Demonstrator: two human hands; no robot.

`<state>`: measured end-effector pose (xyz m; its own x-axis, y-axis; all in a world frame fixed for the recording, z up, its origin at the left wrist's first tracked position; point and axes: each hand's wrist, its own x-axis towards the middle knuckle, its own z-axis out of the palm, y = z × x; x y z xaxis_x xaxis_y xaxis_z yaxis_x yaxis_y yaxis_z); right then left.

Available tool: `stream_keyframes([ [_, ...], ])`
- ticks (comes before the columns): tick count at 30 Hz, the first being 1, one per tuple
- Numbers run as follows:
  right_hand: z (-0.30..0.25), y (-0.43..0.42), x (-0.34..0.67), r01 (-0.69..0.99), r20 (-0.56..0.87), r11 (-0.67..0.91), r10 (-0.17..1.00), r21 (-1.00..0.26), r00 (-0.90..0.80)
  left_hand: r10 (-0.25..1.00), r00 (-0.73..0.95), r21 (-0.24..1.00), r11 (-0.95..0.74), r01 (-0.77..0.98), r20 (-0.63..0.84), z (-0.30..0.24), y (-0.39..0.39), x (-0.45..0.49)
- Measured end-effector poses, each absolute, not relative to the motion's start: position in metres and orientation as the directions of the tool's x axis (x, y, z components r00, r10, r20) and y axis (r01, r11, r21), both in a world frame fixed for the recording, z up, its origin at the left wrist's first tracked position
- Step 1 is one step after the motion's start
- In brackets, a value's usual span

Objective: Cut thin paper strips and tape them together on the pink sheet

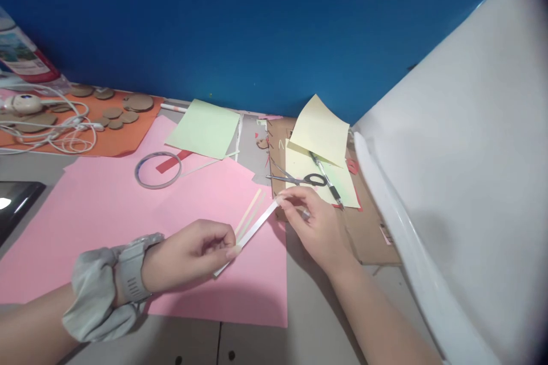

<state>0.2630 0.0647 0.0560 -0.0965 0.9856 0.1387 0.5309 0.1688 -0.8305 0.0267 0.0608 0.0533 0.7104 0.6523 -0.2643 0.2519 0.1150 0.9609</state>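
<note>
Between my hands a narrow white paper strip [259, 222] is stretched at a slant. My left hand [199, 251] pinches its lower part between thumb and forefinger, and its end sticks out below. At the upper end, the fingertips of my right hand [314, 222] are closed on the strip. A thin cream strip [248, 212] and a pale greenish strip fan out from my left fingers. Under the left hand lies a large pink paper sheet [107, 228]. Scissors [295, 178] with black handles rest just beyond my right hand, beside a pen [327, 179].
A tape roll [136, 174] and a green paper square [203, 128] lie towards the back. Cardboard discs [139, 102] and white cables [79, 125] sit on orange paper at the left. A curled yellow sheet [321, 131] stands near the blue wall. A white panel [462, 125] rises at the right.
</note>
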Motion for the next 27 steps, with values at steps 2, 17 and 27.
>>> stream_keyframes([
  [2, 0.056, 0.065, 0.262, 0.541, 0.150, 0.184, 0.983, -0.821, -0.107, 0.651, 0.707, 0.950, 0.070, 0.305, -0.275, 0.051, 0.060, 0.028],
  [17, 0.048, 0.071, 0.259, 0.485, 0.196, 0.175, 0.981, -0.857, -0.007, 0.657, 0.698, 0.906, -0.055, 0.420, -0.285, 0.048, 0.065, 0.028],
  [27, 0.055, 0.076, 0.275, 0.720, 0.351, 0.385, 0.913, -0.577, -0.207, 0.540, 0.782, 0.927, -0.011, 0.376, -0.311, 0.050, 0.071, 0.024],
])
